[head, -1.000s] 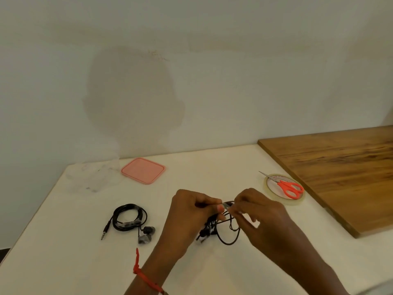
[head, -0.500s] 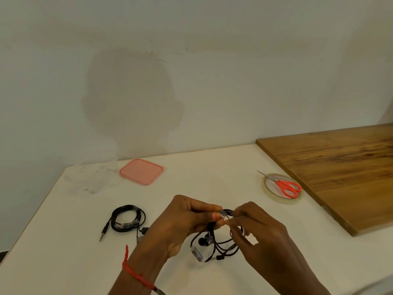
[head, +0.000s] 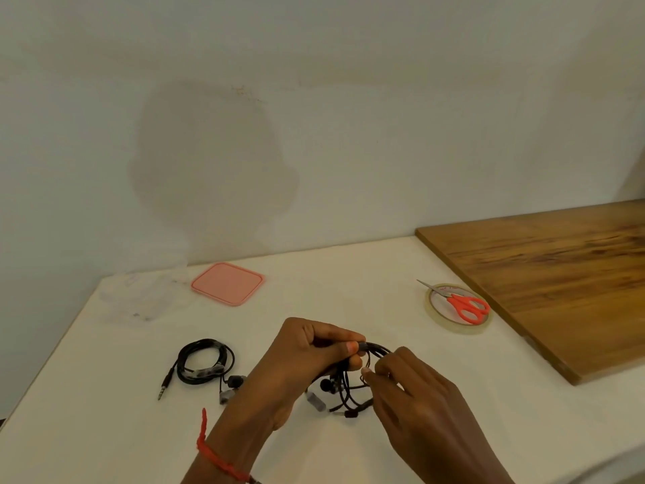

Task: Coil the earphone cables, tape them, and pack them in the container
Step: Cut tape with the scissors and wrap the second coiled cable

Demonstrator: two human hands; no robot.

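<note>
A coiled black earphone cable (head: 352, 393) hangs just above the white table, pinched at its top by my left hand (head: 307, 358). My right hand (head: 415, 396) grips the same coil from its right side, fingertips touching the loops. Earbuds and a grey remote dangle below the hands. A second earphone coil (head: 204, 365), bound with clear tape, lies on the table to the left, its jack pointing down-left. A roll of clear tape (head: 453, 310) sits at the right. A clear container (head: 139, 295) stands at the back left, with its pink lid (head: 227, 282) beside it.
Orange-handled scissors (head: 466, 305) rest on top of the tape roll. A wooden board (head: 558, 274) covers the right side of the white table (head: 104, 431). A pale wall stands close behind. A red thread circles my left wrist.
Both hands have drawn the coil down and nearer to me. The right fingers have shifted from the top of the coil to its right side.
</note>
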